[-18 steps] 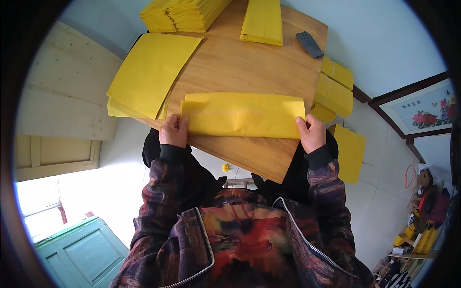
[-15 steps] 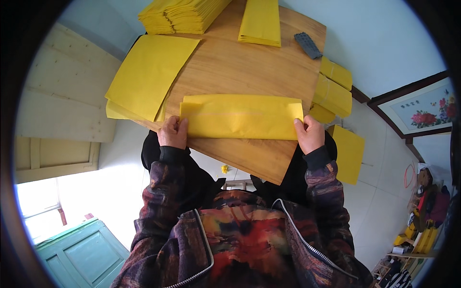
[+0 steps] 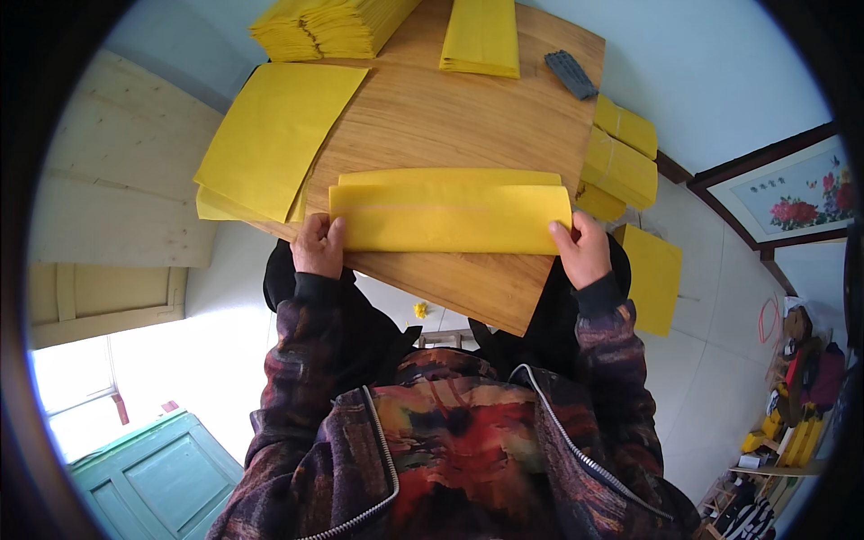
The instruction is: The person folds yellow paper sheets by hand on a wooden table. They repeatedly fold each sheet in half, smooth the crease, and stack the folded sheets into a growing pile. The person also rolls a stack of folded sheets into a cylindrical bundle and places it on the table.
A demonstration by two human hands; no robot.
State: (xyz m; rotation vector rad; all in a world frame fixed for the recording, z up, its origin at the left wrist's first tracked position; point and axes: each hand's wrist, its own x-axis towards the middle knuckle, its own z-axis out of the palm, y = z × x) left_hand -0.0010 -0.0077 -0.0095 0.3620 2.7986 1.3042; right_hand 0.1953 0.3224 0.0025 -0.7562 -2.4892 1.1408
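A sheet of yellow paper (image 3: 445, 214), folded over lengthwise, lies across the near part of the wooden table (image 3: 450, 121). My left hand (image 3: 318, 245) grips its left end, with the thumb on top and the fingers curled beneath. At the right end, my right hand (image 3: 583, 249) pinches the paper in the same way. The upper layer bulges slightly, and a strip of the layer below shows beyond its far edge. A faint pale line runs along the upper layer.
Flat yellow sheets (image 3: 274, 135) lie at the table's left. Farther back are a thick stack of folded yellow paper (image 3: 333, 29), a smaller folded pile (image 3: 480, 40) and a dark grey block (image 3: 570, 74). Tied yellow bundles (image 3: 621, 166) sit beyond the right edge.
The folded upper layer has slid or tilted slightly toward me, so more of the layer beneath shows at the far side. Both hands keep hold of the ends.
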